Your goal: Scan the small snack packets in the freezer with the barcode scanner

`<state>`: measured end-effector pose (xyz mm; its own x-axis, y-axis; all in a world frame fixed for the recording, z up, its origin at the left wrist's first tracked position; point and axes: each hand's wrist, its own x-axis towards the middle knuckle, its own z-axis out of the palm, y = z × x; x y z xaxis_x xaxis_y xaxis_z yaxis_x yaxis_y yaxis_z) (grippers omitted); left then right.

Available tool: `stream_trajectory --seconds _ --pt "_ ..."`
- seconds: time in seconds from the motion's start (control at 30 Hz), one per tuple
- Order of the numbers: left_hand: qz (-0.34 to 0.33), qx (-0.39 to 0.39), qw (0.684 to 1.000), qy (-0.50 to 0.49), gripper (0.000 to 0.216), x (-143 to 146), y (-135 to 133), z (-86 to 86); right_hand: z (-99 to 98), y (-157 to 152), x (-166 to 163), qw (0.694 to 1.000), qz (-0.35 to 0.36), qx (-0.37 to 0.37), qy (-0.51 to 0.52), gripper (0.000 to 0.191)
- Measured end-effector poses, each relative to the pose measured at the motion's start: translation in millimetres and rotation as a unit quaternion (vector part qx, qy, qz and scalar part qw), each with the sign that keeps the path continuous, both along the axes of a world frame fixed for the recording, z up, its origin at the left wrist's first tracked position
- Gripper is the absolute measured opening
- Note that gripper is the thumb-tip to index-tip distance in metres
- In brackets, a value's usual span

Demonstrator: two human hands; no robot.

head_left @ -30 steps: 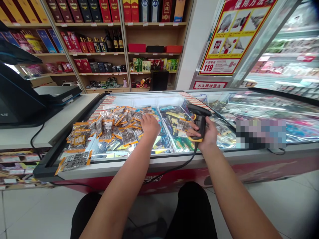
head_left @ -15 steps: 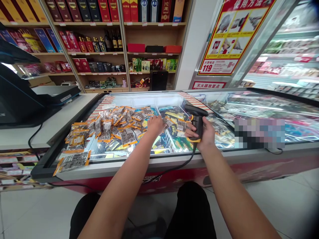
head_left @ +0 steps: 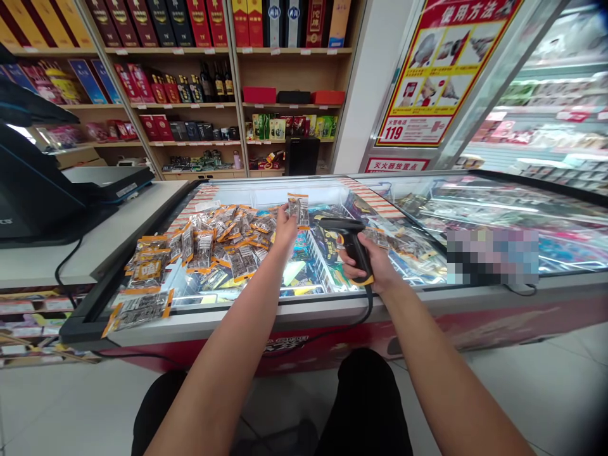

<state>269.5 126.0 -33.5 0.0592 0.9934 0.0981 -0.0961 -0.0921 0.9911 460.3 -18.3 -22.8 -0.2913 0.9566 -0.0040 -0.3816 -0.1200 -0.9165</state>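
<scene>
Between the fingers of my left hand (head_left: 285,229) a small snack packet (head_left: 299,209) with orange ends stands raised above the freezer's glass top. My right hand (head_left: 373,259) is wrapped round the grip of a black and yellow barcode scanner (head_left: 355,244), its head pointing left toward the packet. Left of my left hand lies a heap of similar snack packets (head_left: 228,228) on the glass. A few more packets (head_left: 147,272) are stacked at the freezer's near left corner. Others (head_left: 403,242) lie to the right, partly behind my right hand.
The chest freezer (head_left: 237,315) has a dark raised frame, with goods under its glass. The scanner's cable (head_left: 369,304) hangs over the front edge. A checkout counter (head_left: 80,263) with a black machine (head_left: 38,190) stands left. Shelves (head_left: 190,104) of boxes and bottles rise behind.
My left hand has lifted a packet up and slightly left. My right hand has moved left with the scanner, whose head now tilts toward that packet.
</scene>
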Motion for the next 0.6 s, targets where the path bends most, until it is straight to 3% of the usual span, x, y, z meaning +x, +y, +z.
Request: stream_trajectory --seconds 0.13,0.3,0.4,0.5,0.6 --pt "-0.008 -0.013 0.999 -0.039 0.044 1.2 1.2 -1.3 0.8 -0.5 -0.2 1.0 0.012 -0.001 0.002 0.058" --pt "-0.007 -0.016 1.0 -0.001 0.044 1.5 5.5 -0.8 0.5 -1.0 -0.9 1.0 0.016 0.006 -0.001 0.057" --pt "-0.005 0.041 0.992 0.122 0.047 3.0 3.3 -0.1 1.4 -0.9 -0.3 1.0 0.001 0.008 0.004 0.055" --pt "-0.024 0.103 0.958 0.267 0.054 5.5 -7.2 -0.7 3.4 0.2 3.5 0.998 -0.045 0.019 0.038 0.052" --pt "-0.043 0.133 0.931 0.338 0.063 5.4 -21.3 -1.9 5.3 1.5 9.1 0.992 -0.092 0.028 0.085 0.047"
